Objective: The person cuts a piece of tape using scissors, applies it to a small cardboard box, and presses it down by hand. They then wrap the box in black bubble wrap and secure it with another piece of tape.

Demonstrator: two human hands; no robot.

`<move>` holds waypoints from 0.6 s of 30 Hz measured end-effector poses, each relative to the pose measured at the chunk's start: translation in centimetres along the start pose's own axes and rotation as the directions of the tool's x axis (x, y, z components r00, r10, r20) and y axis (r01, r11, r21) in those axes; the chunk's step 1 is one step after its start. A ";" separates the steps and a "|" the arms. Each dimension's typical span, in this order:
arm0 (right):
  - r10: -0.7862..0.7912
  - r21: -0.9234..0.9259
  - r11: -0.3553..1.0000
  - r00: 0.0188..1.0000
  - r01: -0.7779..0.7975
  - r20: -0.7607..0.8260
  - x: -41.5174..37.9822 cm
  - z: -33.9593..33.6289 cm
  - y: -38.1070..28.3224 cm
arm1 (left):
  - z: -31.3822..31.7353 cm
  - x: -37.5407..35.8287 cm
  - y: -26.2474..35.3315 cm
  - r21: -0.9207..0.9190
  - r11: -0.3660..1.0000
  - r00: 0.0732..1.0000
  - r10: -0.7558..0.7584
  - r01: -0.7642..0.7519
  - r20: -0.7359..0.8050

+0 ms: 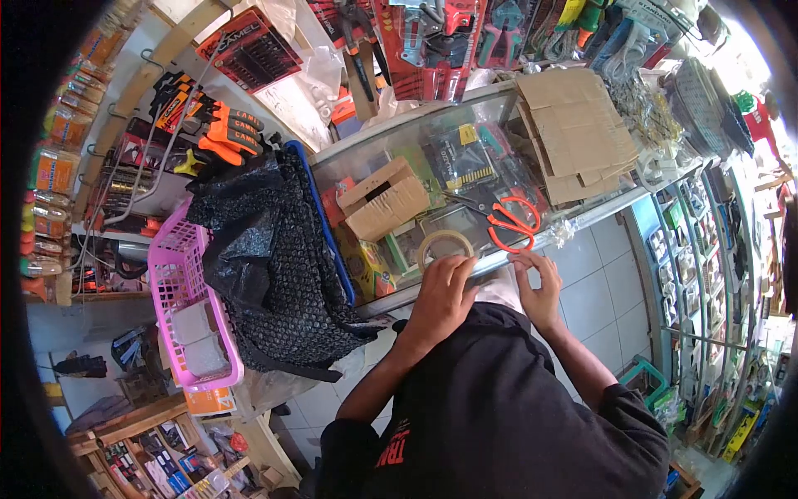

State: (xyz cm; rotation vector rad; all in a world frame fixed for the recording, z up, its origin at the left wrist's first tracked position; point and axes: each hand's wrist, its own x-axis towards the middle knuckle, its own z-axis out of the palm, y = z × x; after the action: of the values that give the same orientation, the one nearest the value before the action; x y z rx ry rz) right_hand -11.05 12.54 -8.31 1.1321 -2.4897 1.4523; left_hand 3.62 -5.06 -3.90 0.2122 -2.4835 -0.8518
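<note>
My left hand (445, 291) is at the counter's front edge, fingers bent and close together, beside a roll of tan tape (445, 236) on the glass. Just right of it, my right hand (540, 291) has thumb and fingertips pinched together below the orange-handled scissors (513, 224). Whatever either hand's fingertips hold is too small to make out. The scissors lie on the glass with their dark blades pointing left. Behind the tape roll sits an open brown cardboard box (385, 208).
Flattened cardboard (578, 125) lies on the counter's right part. Black bubble wrap (283, 274) hangs over a pink basket (170, 308) at left. Packaged tools (432, 41) line the back. Shelves with goods (698, 241) stand at right, beyond a tiled floor (603, 283).
</note>
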 end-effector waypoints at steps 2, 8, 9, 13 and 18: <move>0.092 0.055 0.994 0.996 -0.091 -0.005 0.2 0.0 0.2 | -0.8 0.0 0.5 -0.242 0.967 0.996 -0.083 0.080 -0.006; 0.286 0.655 0.623 0.904 -0.428 0.319 2.8 -0.9 -2.1 | -4.3 -0.9 1.6 -0.925 0.075 0.881 -0.341 0.373 0.328; 0.267 0.688 0.562 0.888 -0.459 0.375 3.9 -1.5 -3.7 | -4.6 -0.9 1.7 -0.921 0.114 0.887 -0.336 0.373 0.318; 0.165 0.688 0.469 0.820 -0.554 0.548 6.9 -3.0 -8.2 | -5.5 -1.0 2.0 -0.932 0.047 0.902 -0.272 0.360 0.335; 0.025 0.651 0.530 0.778 -0.543 0.628 8.9 -2.9 -10.6 | -6.4 -1.1 2.9 -0.868 0.131 0.847 -0.328 0.479 0.418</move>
State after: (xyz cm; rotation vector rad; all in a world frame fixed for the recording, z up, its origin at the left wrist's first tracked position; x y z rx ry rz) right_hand -12.00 6.67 4.49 1.4174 -2.3974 2.9967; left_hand 7.82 -5.83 1.78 0.3956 -1.4552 -2.5403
